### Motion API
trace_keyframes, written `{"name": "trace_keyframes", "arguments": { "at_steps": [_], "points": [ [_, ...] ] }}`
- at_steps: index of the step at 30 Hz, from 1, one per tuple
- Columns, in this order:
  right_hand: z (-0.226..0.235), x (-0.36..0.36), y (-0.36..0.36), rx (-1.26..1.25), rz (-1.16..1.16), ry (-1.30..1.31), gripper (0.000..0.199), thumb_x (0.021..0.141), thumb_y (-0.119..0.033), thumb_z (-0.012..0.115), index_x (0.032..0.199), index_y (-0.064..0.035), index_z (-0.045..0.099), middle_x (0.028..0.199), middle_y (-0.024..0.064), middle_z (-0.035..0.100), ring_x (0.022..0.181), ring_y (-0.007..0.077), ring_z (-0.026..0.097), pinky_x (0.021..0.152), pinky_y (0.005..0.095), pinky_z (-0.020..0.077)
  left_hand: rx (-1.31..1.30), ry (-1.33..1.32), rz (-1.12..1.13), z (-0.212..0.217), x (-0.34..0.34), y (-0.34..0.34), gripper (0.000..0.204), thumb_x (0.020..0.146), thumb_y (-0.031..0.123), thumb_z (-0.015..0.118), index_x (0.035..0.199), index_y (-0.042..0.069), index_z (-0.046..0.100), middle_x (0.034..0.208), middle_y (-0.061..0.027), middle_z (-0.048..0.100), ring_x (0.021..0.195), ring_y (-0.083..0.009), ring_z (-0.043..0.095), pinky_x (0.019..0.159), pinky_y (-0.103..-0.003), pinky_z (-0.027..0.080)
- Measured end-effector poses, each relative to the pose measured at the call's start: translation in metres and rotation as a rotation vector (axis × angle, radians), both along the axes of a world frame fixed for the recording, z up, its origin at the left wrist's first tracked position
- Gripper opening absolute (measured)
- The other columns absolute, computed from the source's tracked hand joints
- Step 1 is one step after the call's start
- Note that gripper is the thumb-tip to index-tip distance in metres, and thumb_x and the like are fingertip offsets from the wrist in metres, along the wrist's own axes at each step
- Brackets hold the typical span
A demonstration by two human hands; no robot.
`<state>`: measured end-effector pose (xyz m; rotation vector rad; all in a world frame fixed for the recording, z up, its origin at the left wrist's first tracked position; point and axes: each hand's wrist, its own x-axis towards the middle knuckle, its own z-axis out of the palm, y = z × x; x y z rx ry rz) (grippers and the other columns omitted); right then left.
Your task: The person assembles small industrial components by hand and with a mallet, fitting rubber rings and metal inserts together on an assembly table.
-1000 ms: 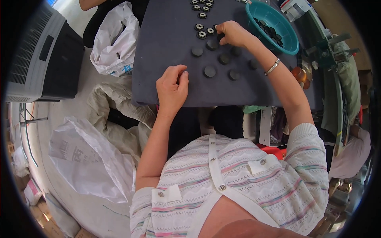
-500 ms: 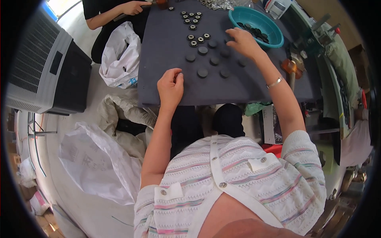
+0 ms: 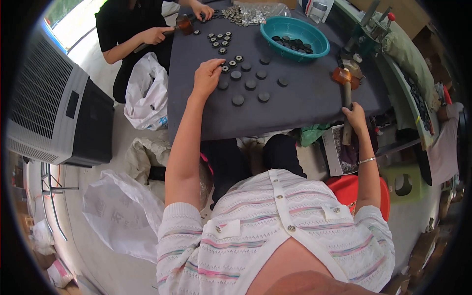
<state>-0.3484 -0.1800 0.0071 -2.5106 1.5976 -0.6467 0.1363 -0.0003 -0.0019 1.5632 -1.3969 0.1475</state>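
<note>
My right hand is closed around the wooden handle of a mallet with an amber head, at the table's right side. My left hand reaches to the far left, its fingers bent together against a small group of round black pieces with metal centres. Whatever it pinches is too small to make out. Several plain black discs lie spread out just right of that hand. Beyond them stands a teal basin holding more dark discs.
Across the table a co-worker's hand grips another amber-headed mallet; their other hand is among small parts. A pile of metal pieces lies at the back. A green hand press stands right. A white bag hangs left.
My right hand has left the basin's side and now grips the mallet handle. My left hand has moved forward to the metal-centred pieces. The co-worker's second hand has come into view.
</note>
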Motion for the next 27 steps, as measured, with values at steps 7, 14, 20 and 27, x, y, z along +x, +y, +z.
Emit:
{"name": "trace_keyframes", "arguments": {
  "at_steps": [7,14,20,27],
  "points": [
    [0.015,0.001,0.031,0.693,0.081,-0.826,0.023,0.072,-0.008,0.060,0.092,0.0005,0.054,0.066,0.0051,0.056,0.048,0.0129,0.053,0.045,0.0249,0.0424,0.069,0.262,-0.115,-0.018,0.013,-0.014,0.023,0.083,0.016,0.058,0.103,0.010,0.068,0.107,-0.0059,0.065,0.107,-0.0212,0.056,0.091,-0.032,0.043],
    [0.074,0.088,0.103,0.733,0.316,-1.007,0.069,0.075,-0.001,0.059,0.139,-0.0054,0.034,0.088,0.0073,0.056,0.062,0.0113,0.055,0.054,0.0244,0.0472,-0.022,0.164,-0.109,-0.013,-0.007,-0.018,0.027,0.087,0.022,0.056,0.109,0.010,0.066,0.116,-0.0077,0.062,0.118,-0.0259,0.050,0.099,-0.035,0.038],
    [0.066,0.113,0.094,0.274,0.537,-0.274,0.079,0.071,0.008,0.056,0.142,-0.0178,0.034,0.109,0.0089,0.058,0.090,0.0199,0.056,0.084,0.0276,0.0425,0.097,0.066,-0.078,-0.025,0.003,-0.027,0.038,0.092,0.036,0.045,0.117,0.013,0.062,0.126,-0.0082,0.056,0.125,-0.0299,0.044,0.101,-0.038,0.035],
    [0.083,0.140,0.089,0.148,0.467,0.118,0.084,0.068,0.008,0.055,0.142,-0.0259,0.033,0.086,0.0145,0.053,0.082,0.0317,0.055,0.079,0.0366,0.0440,0.185,-0.030,-0.017,-0.032,0.010,-0.031,0.047,0.094,0.046,0.036,0.121,0.015,0.059,0.130,-0.0065,0.053,0.127,-0.0290,0.041,0.102,-0.042,0.031]
  ]
}}
